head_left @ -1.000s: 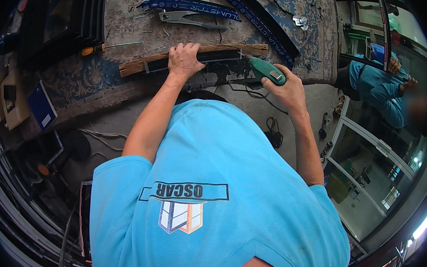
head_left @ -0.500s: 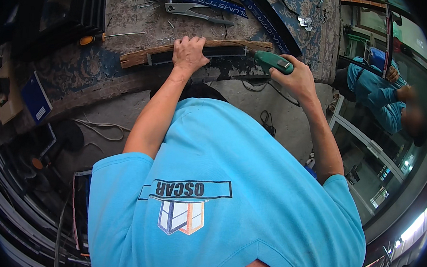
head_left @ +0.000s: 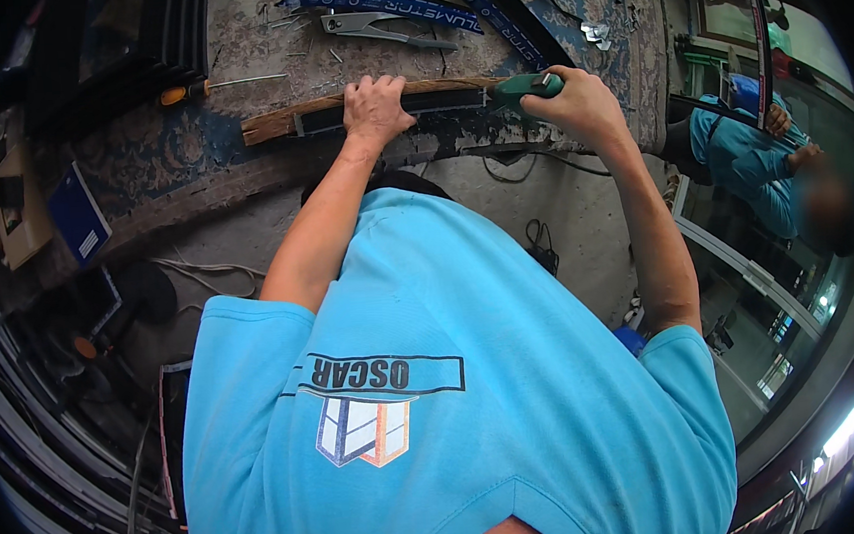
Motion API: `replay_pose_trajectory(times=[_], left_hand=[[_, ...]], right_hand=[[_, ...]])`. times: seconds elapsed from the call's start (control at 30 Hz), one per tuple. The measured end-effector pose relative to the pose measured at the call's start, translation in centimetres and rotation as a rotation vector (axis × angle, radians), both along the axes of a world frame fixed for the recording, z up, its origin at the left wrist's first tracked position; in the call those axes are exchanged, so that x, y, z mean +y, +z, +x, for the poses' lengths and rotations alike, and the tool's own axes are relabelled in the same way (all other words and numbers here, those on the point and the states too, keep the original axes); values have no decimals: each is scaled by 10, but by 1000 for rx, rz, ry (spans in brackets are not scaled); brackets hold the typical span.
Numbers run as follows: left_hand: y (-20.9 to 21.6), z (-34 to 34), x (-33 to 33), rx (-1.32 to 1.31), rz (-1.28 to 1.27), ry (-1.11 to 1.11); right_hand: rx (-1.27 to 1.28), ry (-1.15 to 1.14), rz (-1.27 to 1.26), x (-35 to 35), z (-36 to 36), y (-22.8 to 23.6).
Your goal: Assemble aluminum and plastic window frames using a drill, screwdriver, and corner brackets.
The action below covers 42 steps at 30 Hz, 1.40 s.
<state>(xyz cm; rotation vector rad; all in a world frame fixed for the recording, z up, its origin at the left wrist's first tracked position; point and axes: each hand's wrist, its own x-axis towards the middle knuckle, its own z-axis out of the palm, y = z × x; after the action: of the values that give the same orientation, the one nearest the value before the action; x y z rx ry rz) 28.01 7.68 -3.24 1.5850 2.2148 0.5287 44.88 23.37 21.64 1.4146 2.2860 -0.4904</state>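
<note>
Head view: left hand (head_left: pixel 374 108) presses flat, fingers together, on the dark profile strip (head_left: pixel 434 99) at the carpeted bench (head_left: pixel 268 159) edge, right hand (head_left: pixel 580 104) clamped round the green-handled tool (head_left: pixel 525 87) — best keep that strip pinned firm.

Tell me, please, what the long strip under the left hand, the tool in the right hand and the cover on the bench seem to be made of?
The long strip looks like wood: brown, with a rough lighter end; a dark, possibly metal, bar lies along it. The tool in the right hand seems green plastic, smooth and slightly shiny. The bench cover looks like worn, patterned carpet, matt and frayed. The left hand presses on the strip.
</note>
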Motion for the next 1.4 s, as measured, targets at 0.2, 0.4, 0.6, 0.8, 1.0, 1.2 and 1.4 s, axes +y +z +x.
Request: replay_pose_trajectory(times=[0.2, 0.4, 0.6, 0.8, 1.0, 1.2, 1.4], left_hand=[[3, -2, 2, 2, -55, 2], [4, -2, -1, -2, -80, -12], [7, 0, 1, 17, -90, -24], [5, -1, 3, 41, -107, -19], [6, -1, 0, 60, -129, -30], [9, 0, 1, 33, -119, -35], [9, 0, 1, 48, -139, -34]], right_hand=[[97, -86, 84, -39, 28, -16], [153, -241, -81, -12, 31, -16], [271, -200, 81, -48, 75, -47], [303, -232, -25, -49, 71, -24], [265, -244, 89, -82, 83, -27], [315, -288, 86, -89, 90, -41], [301, -274, 98, -90, 89, -41]])
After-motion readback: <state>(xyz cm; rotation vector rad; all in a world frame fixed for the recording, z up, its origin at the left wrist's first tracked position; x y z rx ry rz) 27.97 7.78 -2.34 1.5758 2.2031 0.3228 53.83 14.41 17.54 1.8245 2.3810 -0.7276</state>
